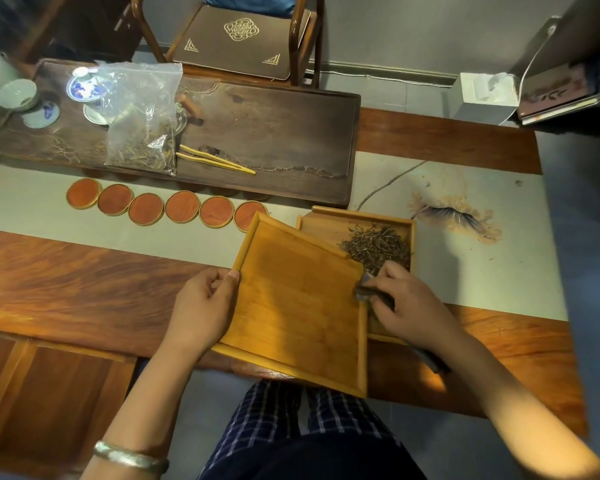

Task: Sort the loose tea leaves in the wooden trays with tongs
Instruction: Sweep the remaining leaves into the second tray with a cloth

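Beside the near edge of the desk point(84, 282), an empty wooden tray point(298, 306) lies tilted over a second tray point(407, 225) that holds the loose tea leaves point(378, 247). Her left hand point(201, 306) pinches the empty tray's left rim; her right hand point(406, 306) grips dark tongs point(373, 293) just below the leaves.

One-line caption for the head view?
Left hand steadies an empty tray; right hand holds a dark tool beside the tea leaves.

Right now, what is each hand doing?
Left hand: closed on the empty wooden tray at its left rim.
Right hand: closed on dark tongs.
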